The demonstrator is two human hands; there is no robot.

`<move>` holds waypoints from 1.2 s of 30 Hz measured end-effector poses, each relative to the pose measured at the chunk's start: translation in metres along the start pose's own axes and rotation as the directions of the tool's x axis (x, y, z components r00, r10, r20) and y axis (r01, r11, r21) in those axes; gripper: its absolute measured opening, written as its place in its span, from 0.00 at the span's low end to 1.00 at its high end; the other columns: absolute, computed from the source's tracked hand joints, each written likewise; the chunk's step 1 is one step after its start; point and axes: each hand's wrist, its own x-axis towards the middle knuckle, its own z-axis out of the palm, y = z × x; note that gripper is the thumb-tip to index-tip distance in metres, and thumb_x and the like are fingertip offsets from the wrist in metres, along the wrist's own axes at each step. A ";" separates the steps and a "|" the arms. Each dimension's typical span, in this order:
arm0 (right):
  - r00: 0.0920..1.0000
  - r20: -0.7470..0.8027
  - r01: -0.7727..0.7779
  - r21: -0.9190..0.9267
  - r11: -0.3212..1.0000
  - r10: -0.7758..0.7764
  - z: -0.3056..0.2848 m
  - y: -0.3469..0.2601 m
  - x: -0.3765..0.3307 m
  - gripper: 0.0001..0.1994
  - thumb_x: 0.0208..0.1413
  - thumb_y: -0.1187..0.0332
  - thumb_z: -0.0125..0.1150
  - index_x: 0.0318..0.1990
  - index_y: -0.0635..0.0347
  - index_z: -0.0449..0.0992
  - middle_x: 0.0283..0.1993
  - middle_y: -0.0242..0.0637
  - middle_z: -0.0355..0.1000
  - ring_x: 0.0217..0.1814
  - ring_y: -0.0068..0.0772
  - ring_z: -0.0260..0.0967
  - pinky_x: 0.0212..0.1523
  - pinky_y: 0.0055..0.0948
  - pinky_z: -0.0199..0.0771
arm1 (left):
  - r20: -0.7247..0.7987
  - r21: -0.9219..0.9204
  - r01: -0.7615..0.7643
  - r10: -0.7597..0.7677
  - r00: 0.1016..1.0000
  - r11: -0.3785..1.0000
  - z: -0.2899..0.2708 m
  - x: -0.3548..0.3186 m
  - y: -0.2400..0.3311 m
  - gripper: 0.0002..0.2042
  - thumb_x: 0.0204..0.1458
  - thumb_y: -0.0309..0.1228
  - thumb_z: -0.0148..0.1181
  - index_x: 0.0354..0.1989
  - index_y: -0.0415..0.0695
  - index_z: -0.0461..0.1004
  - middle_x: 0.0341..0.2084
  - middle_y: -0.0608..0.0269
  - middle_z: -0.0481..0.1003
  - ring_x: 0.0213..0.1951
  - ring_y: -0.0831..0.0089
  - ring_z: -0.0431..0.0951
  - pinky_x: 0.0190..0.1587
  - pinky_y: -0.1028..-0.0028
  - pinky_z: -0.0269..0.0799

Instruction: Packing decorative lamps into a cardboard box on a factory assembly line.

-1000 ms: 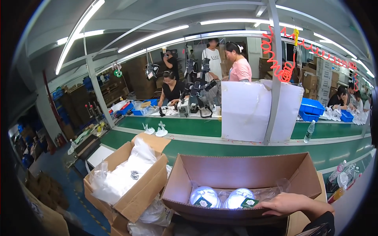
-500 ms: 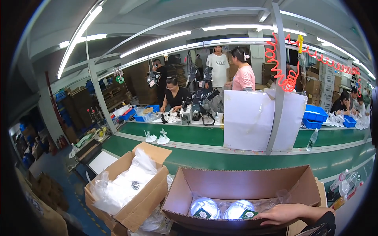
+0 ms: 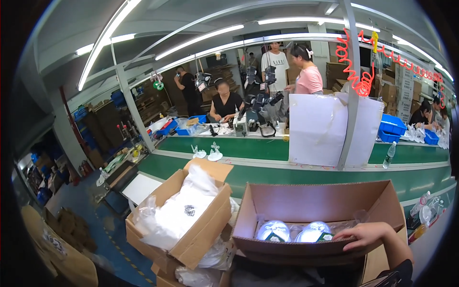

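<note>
My right hand (image 3: 366, 235) is at the near wall of an open cardboard box (image 3: 306, 196), toward its right end. Its fingers lie over the top edge and its thumb is on the outside, gripping the cardboard. Two glowing, clear-domed round lights (image 3: 274, 231) sit side by side in the box in clear plastic, each with a small green tag (image 3: 326, 237). The right-hand tag is close to my fingertips. My left hand does not show.
To the left stands another open carton (image 3: 201, 241) with white plastic bags (image 3: 179, 210). Beyond runs a green conveyor (image 3: 258, 174) with small white figures (image 3: 215, 152) and a water bottle (image 3: 389, 155). A metal post (image 3: 351, 110) rises from the line; several people work or stand behind it.
The whole view has shifted, so the boxes and conveyor appear farther right and higher. My right hand stays at the box's near edge, and both lights remain inside.
</note>
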 end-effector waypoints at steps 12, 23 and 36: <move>0.800 -0.471 0.210 -0.360 0.909 -0.371 0.019 -0.052 -0.006 0.21 0.51 0.59 0.76 0.50 0.58 0.82 0.49 0.40 0.81 0.48 0.44 0.81 0.50 0.38 0.80 | 0.015 -0.064 -0.015 0.016 1.000 0.998 0.006 0.007 -0.062 0.19 0.57 0.44 0.59 0.54 0.51 0.79 0.51 0.52 0.80 0.53 0.52 0.80 0.57 0.54 0.72; 0.960 -0.228 -0.196 -0.135 0.971 0.162 0.291 0.074 0.145 0.37 0.64 0.33 0.47 0.62 0.58 0.74 0.61 0.53 0.73 0.64 0.58 0.70 0.65 0.47 0.70 | -0.090 -0.133 -0.142 0.131 0.987 0.981 -0.043 0.059 -0.010 0.20 0.57 0.45 0.60 0.55 0.51 0.78 0.52 0.52 0.80 0.53 0.52 0.80 0.58 0.54 0.71; 0.899 0.187 -0.430 0.198 0.881 0.396 0.276 0.077 0.200 0.55 0.54 0.21 0.44 0.77 0.59 0.52 0.81 0.49 0.44 0.84 0.47 0.38 0.80 0.37 0.39 | -0.124 -0.194 -0.183 0.161 0.979 0.964 -0.046 0.056 0.001 0.22 0.56 0.45 0.61 0.57 0.51 0.76 0.53 0.52 0.79 0.54 0.52 0.79 0.59 0.54 0.70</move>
